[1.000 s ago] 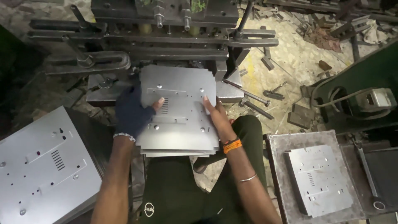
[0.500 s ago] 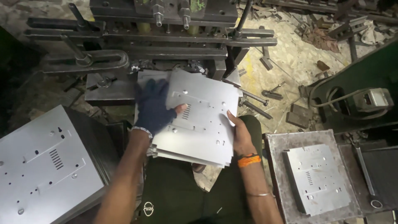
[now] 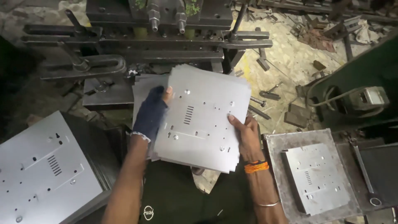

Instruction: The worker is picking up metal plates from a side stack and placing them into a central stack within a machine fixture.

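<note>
A stack of grey punched metal plates (image 3: 203, 118) with holes and a small slotted vent is held over my lap, tilted to the right. My left hand (image 3: 151, 112), in a dark blue fingerless glove, grips the stack's left edge with the thumb on top. My right hand (image 3: 244, 135), bare with an orange thread band at the wrist, holds the stack's right lower edge. A few plates (image 3: 141, 89) lie beneath, fanned out to the left.
A dark steel press machine (image 3: 157, 37) stands just beyond the plates. A stack of the same plates (image 3: 45, 170) sits at lower left. A single plate (image 3: 317, 178) rests on a metal tray (image 3: 282, 153) at right. Loose bolts and scrap (image 3: 269, 95) litter the floor.
Both hands have lifted and turned the upper plates clockwise and to the right, away from the plates beneath. The view has shifted slightly closer.
</note>
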